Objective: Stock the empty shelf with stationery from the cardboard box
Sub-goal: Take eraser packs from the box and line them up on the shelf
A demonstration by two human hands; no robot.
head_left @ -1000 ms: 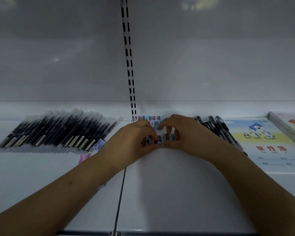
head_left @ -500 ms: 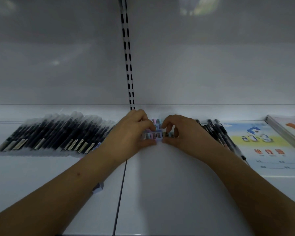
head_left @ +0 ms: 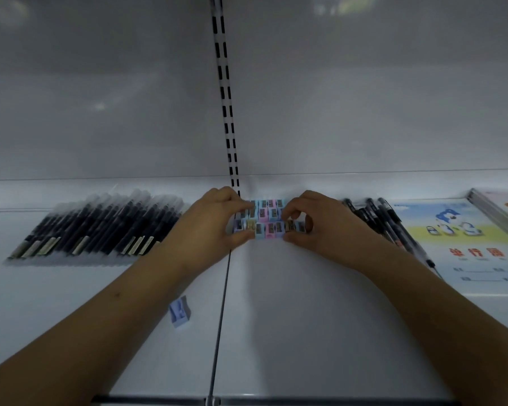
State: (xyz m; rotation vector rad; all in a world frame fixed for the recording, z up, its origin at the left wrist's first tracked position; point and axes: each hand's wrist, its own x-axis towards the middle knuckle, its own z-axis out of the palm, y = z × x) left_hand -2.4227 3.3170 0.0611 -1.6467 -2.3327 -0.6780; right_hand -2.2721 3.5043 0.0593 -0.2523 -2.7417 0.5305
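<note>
Several small pastel pencil sharpeners lie in rows on the white shelf, close to the back wall. My left hand pinches the left end of the front row between thumb and fingers. My right hand pinches the right end of the same row. One loose lilac sharpener lies alone on the shelf, nearer to me, beside my left forearm.
A flat pack of black pens lies on the shelf to the left. Loose black pens and exercise books lie to the right. A slotted upright runs up the back wall. The shelf's front rail is at the bottom.
Both hands and the sharpener rows have moved back towards the wall. The hands have spread apart, baring more sharpeners between them. The lone lilac sharpener now shows beside my left forearm.
</note>
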